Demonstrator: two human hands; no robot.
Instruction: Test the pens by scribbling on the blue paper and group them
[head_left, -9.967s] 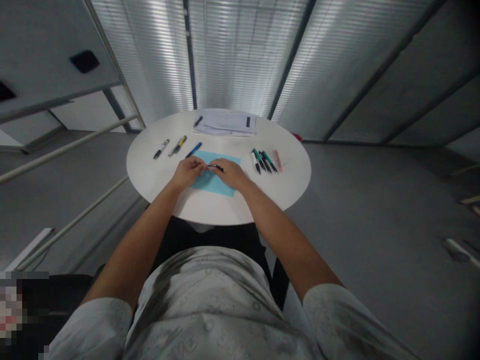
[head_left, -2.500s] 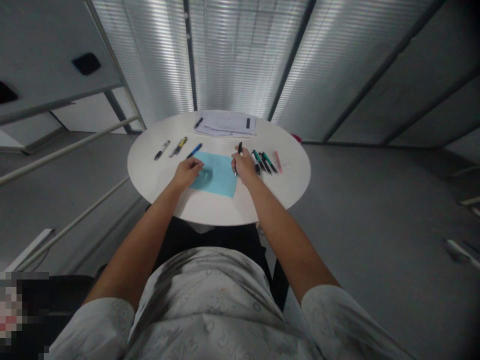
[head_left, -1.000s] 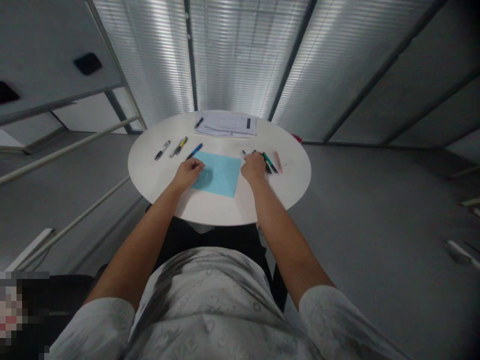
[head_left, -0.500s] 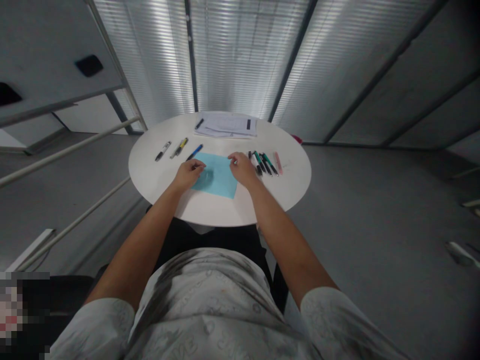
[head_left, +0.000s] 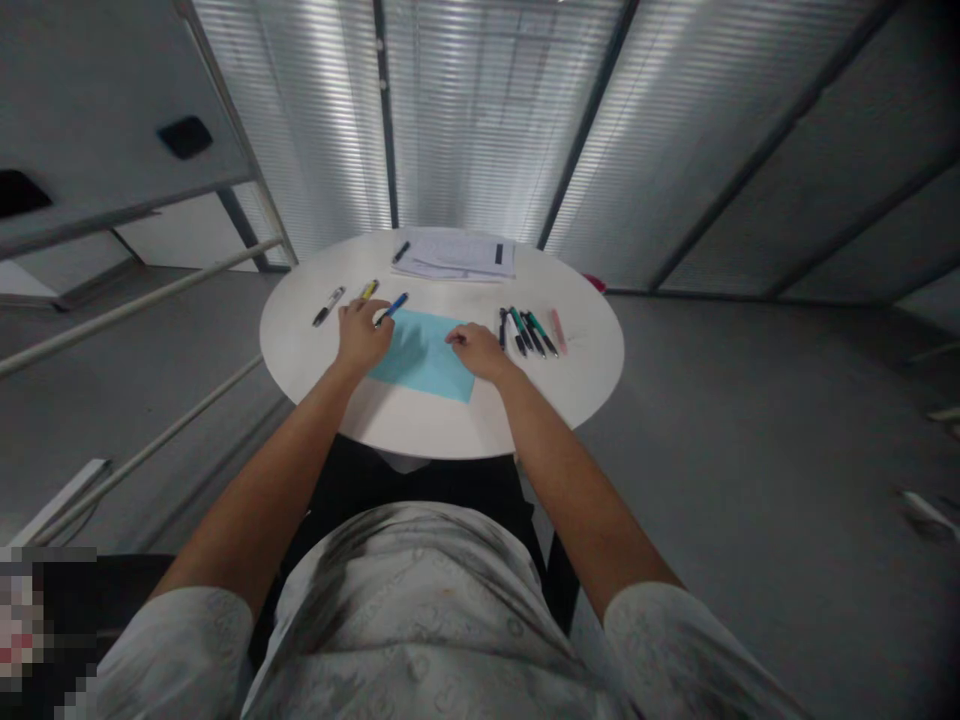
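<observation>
On the round white table lies a sheet of light blue paper (head_left: 427, 370). My left hand (head_left: 363, 338) is over the paper's left edge, fingers apart, reaching to a yellow marker (head_left: 370, 289) and a blue pen (head_left: 397, 305). The fingertips partly cover both; whether they touch either is unclear. Over the paper's right side, my right hand (head_left: 480, 350) has its fingers curled together in a pinch. What they hold, if anything, cannot be made out. Right of this hand are several black and green pens (head_left: 529, 332) in a row.
A black and white marker (head_left: 328, 306) lies at the table's left. Stacked papers (head_left: 454, 253) with a dark pen (head_left: 401, 252) on them are at the back. A pink stick-like item (head_left: 559, 331) lies at the right. White rails (head_left: 150, 290) run along the left.
My left hand has moved left and away from me, off the paper's middle toward the yellow marker and blue pen, its fingers spreading. My right hand has dropped slightly nearer and curled more.
</observation>
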